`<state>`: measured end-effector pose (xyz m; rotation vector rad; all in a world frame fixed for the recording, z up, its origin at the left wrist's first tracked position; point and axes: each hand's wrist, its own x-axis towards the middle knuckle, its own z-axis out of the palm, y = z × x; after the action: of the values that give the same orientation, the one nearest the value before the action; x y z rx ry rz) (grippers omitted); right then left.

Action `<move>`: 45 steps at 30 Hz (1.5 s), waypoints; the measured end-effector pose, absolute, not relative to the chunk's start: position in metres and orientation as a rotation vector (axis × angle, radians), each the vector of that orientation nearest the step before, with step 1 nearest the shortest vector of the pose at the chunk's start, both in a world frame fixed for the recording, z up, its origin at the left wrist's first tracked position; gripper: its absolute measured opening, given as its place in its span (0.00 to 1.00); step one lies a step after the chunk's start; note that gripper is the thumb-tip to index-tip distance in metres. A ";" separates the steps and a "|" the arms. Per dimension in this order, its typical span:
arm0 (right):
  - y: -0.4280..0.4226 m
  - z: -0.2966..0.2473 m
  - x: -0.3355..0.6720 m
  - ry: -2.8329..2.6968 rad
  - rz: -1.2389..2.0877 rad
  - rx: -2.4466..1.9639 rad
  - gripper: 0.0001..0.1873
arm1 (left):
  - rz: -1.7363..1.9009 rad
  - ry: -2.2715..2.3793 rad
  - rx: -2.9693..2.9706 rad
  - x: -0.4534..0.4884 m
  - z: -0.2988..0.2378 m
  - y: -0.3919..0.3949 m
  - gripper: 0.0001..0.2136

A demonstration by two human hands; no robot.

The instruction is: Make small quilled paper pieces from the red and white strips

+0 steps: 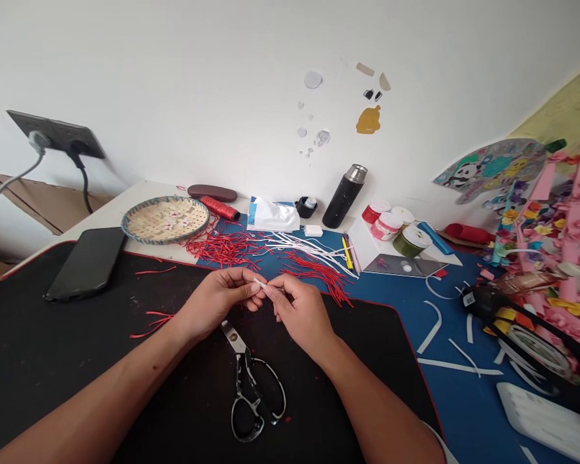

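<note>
My left hand (227, 298) and my right hand (297, 308) meet over the black mat, both pinching a short white cord (260, 283) between thumb and fingers. Most of the cord is hidden by the fingers. Just below the hands lie large scissors (244, 370) with dark handles, their blade tips hidden under my left hand. Beyond the hands are a tangle of red cords (225, 248), a bundle of white cords (304, 251) and a second bunch of red cords (321, 274). A few red strands (157, 324) rest left of my left hand.
A phone (87, 261) and a woven basket (167, 219) are at left. Toward the wall stand a red thread spool (221, 208), a tissue pack (273, 216), a black flask (344, 196) and ribbon rolls (412, 240). Paper flowers (555, 225) and white strips (459, 367) fill the right.
</note>
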<state>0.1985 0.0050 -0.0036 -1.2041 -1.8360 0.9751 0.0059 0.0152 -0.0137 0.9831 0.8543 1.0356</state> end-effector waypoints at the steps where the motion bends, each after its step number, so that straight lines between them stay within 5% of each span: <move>1: 0.005 -0.003 0.198 -1.836 0.977 -1.203 0.10 | 1.042 0.858 0.992 0.006 -0.014 0.015 0.16; 45: 0.009 0.001 0.198 -1.433 1.691 -1.036 0.21 | 1.085 0.855 1.048 0.005 -0.002 0.012 0.14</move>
<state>0.1975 0.0088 0.0013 -1.0360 -1.4333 1.6911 0.0055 0.0121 -0.0022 1.0482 0.8550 1.0853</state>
